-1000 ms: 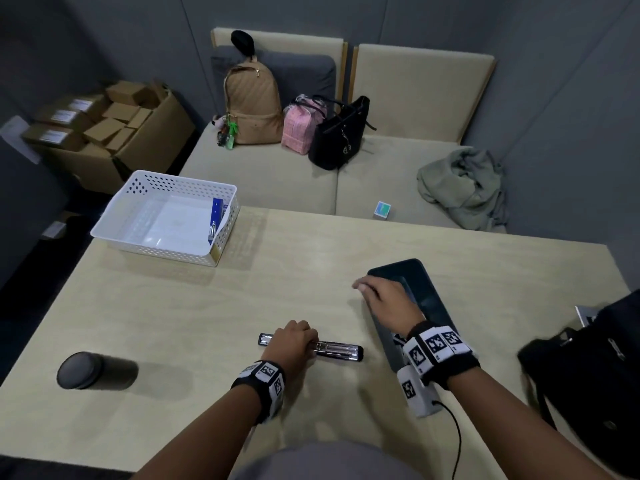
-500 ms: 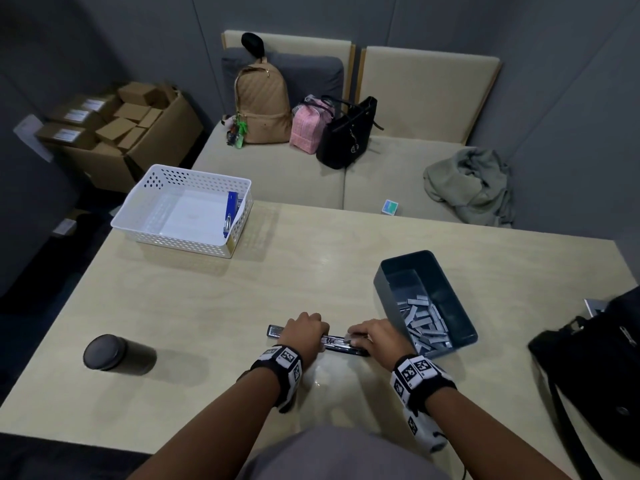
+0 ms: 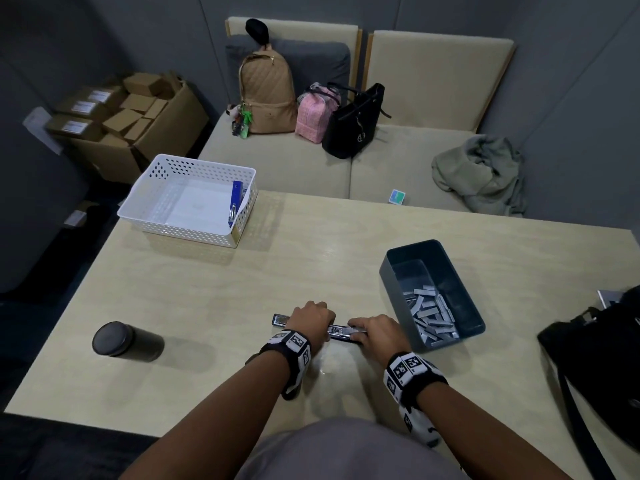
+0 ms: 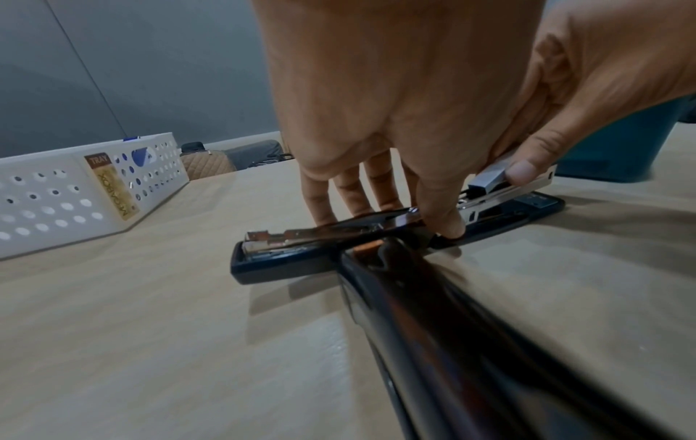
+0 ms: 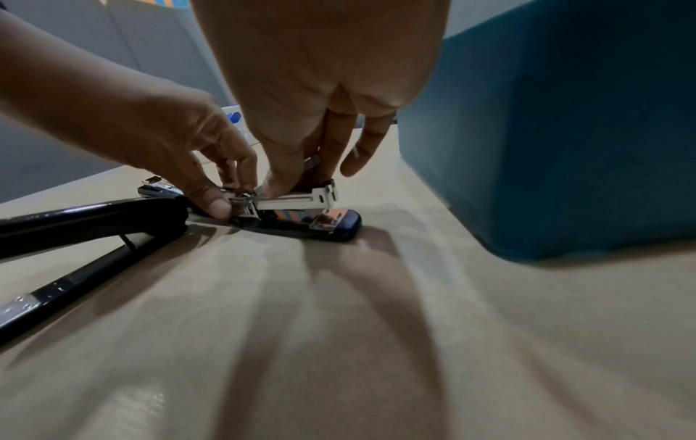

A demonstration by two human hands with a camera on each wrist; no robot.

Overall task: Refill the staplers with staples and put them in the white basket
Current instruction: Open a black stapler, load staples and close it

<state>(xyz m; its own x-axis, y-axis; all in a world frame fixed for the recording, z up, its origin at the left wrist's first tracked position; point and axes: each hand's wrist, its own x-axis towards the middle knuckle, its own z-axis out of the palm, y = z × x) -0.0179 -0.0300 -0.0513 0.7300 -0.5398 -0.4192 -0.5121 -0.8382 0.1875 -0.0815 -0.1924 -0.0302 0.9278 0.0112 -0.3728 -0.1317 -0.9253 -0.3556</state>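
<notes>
Black stapler [image 3: 337, 331] is lying opened up on the table [image 3: 214, 289], near edge, just left of the dark bin [image 3: 393, 271] of staple strips [image 3: 431, 317]. Left hand [image 3: 310, 317] is gripping the stapler mid-body, fingers curled over it, thumb pressing on the base. Right hand [image 3: 375, 332] is pinching a staple strip [image 4: 493, 175] and setting it onto the metal magazine. White basket [image 3: 162, 188] is sitting at the far left corner, blue stapler [image 3: 236, 199] inside against its right wall.

Overhead head view; two close wrist views sharing stapler [image 4: 395, 238].
</notes>
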